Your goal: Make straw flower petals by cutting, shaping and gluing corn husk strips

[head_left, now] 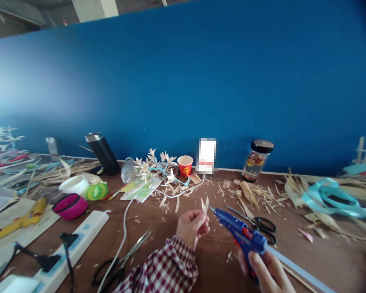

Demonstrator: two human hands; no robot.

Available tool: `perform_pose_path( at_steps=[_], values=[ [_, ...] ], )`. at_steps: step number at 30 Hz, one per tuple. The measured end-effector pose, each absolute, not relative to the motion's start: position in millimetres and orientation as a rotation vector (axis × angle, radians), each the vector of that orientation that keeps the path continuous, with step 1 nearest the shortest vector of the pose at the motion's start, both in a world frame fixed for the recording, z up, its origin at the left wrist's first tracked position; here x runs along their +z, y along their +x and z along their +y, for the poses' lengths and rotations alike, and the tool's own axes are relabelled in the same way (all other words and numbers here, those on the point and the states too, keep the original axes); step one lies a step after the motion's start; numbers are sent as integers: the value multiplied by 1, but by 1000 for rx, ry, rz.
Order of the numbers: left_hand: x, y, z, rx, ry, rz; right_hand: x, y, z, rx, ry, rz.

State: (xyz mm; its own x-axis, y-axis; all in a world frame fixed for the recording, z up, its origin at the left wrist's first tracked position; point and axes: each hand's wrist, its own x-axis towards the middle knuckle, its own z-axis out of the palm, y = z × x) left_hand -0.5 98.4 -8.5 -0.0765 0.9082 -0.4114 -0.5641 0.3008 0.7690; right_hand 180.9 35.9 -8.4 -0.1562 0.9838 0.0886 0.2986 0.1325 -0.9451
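Observation:
Between the thumb and fingers of my left hand (192, 226) is a small pale husk petal piece (205, 204), its two pointed tips upward. My right hand (262, 266) is wrapped round the handle of a blue glue gun (236, 228). The gun's nozzle points left, close beside the petal piece; I cannot tell whether they touch. A long translucent glue stick (299, 266) sticks out of the gun's back. Black-handled scissors (264, 224) lie just behind the gun. Another pair of scissors (125, 257) rests left of my left sleeve.
A white power strip (88, 232) with black plugs and a white cable cross the left side. Husk flowers (158, 165), a red paper cup (185, 166), a black flask (102, 152) and a glass jar (256, 162) stand along the blue partition. Blue ribbon (326, 199) lies right, amid husk scraps.

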Motion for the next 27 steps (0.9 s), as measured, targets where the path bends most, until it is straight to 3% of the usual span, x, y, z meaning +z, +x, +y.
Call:
perform_pose_path(
  at_steps=[12, 19, 27],
  values=[
    [-13, -4, 101, 1274, 391, 1074, 3, 175, 31, 1032, -1310, -1682],
    [-15, -6, 102, 1273, 385, 1109, 17, 172, 40, 957, -991, -1949],
    [-23, -10, 106, 1253, 354, 1166, 11, 171, 46, 808, -931, -2004]
  ],
)
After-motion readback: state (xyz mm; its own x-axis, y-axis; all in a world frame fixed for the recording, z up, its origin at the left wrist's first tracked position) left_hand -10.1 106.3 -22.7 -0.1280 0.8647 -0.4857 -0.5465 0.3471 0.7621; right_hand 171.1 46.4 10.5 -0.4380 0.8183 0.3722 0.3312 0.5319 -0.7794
